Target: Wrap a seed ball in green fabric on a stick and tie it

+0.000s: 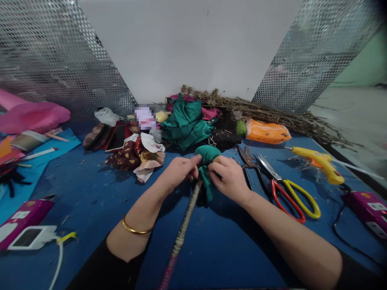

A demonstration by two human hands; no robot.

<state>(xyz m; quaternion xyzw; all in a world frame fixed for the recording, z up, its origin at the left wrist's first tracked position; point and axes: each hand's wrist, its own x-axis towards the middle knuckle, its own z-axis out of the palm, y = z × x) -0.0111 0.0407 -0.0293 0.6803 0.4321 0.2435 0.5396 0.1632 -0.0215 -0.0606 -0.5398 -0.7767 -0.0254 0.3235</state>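
Note:
A green cloth ball (207, 154) sits on the top end of a wrapped stick (184, 225) that slants down toward me. My left hand (180, 170) pinches the cloth at the stick's neck from the left. From the right, my right hand (229, 177) grips the gathered green cloth below the ball. Both hands have their fingers closed on the fabric, above the blue table (90, 189).
Red-and-yellow scissors (287, 189) and dark shears (249, 161) lie right of my hands, with a yellow glue gun (323, 163) beyond. Green fabric (186, 123), patterned scraps (136, 155), dried twigs (272, 110) and an orange bag (266, 132) crowd the back. Purple boxes (21, 215) flank both sides.

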